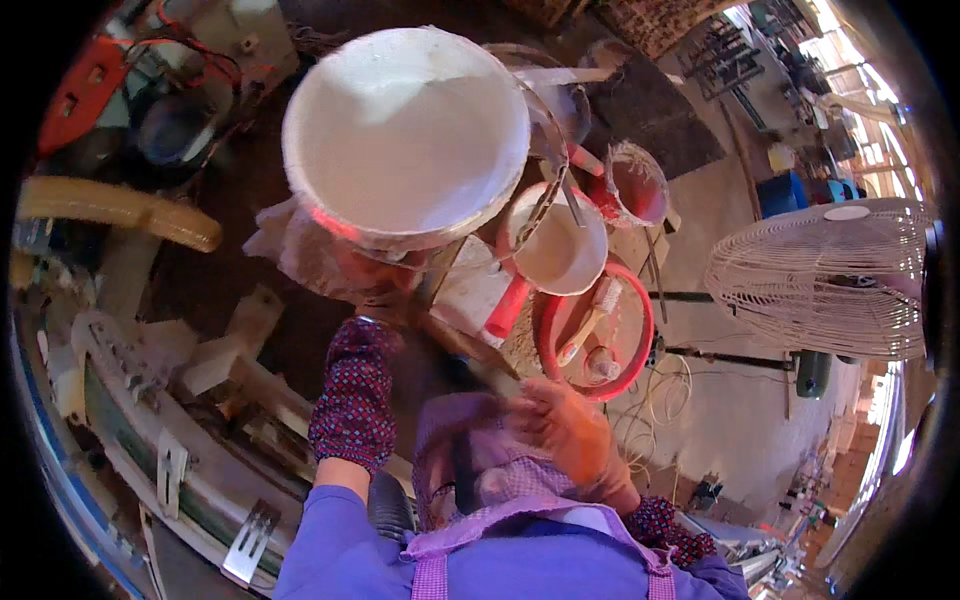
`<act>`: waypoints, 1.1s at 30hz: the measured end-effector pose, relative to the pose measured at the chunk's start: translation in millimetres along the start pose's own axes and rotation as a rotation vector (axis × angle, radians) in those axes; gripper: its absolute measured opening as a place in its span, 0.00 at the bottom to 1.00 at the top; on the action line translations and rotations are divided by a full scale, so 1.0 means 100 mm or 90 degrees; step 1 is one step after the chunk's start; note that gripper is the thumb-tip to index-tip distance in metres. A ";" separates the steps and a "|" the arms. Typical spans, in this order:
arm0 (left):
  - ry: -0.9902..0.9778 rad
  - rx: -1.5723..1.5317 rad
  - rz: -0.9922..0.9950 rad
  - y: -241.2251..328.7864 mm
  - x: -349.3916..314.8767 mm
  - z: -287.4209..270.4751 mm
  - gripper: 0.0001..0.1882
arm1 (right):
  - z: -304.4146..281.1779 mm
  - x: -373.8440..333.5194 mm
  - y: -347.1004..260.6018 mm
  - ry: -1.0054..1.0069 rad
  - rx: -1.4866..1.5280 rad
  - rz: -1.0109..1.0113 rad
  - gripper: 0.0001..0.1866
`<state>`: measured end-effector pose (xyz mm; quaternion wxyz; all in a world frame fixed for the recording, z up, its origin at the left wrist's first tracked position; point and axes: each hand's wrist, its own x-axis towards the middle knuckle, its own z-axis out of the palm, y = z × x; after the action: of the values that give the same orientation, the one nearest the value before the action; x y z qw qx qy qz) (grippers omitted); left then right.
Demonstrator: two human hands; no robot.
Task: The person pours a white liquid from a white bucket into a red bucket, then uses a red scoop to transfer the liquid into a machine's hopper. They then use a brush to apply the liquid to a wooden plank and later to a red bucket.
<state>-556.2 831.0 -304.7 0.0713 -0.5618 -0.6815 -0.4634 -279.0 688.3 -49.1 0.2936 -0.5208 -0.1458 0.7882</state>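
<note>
A large round bucket, coated white inside [292, 150], stands in front of me. My left hand [375, 275] is low against its near side, below the rim, its fingers hidden in shadow; the forearm wears a dark patterned sleeve cover [352, 405]. My right hand [570, 435], in an orange glove, is closed in front of my apron around the near end of a long stick-like handle [465, 350]. Motion blurs that handle, and its far end runs toward the bucket's near side. A whitish, crumpled cloth-like piece [295, 245] hangs beside my left hand.
Right of the large bucket are a smaller bucket [601, 250] with pale contents, a red-rimmed tub [644, 345] with a brush [592, 322] across it, and a crusted red pail [640, 190]. A wire-caged fan [820, 280] stands right. Metal machine rails [150, 440] run along my left.
</note>
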 end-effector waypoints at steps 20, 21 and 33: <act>-0.065 -0.519 -0.507 0.48 0.86 -1.14 0.22 | -0.38 0.70 -0.38 0.055 -0.121 -0.031 0.28; -0.097 -0.528 -0.542 0.28 0.59 -1.20 0.21 | -0.32 0.88 -0.34 0.022 -0.049 -0.004 0.27; -0.692 -0.497 0.012 1.50 0.23 -1.05 0.22 | -0.20 0.77 -0.54 -0.025 0.291 -0.067 0.20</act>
<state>-483.9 763.3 -149.2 -0.4865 -0.7060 -0.3980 -0.3262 -265.7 776.6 -85.1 0.4420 -0.4171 0.0040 0.7941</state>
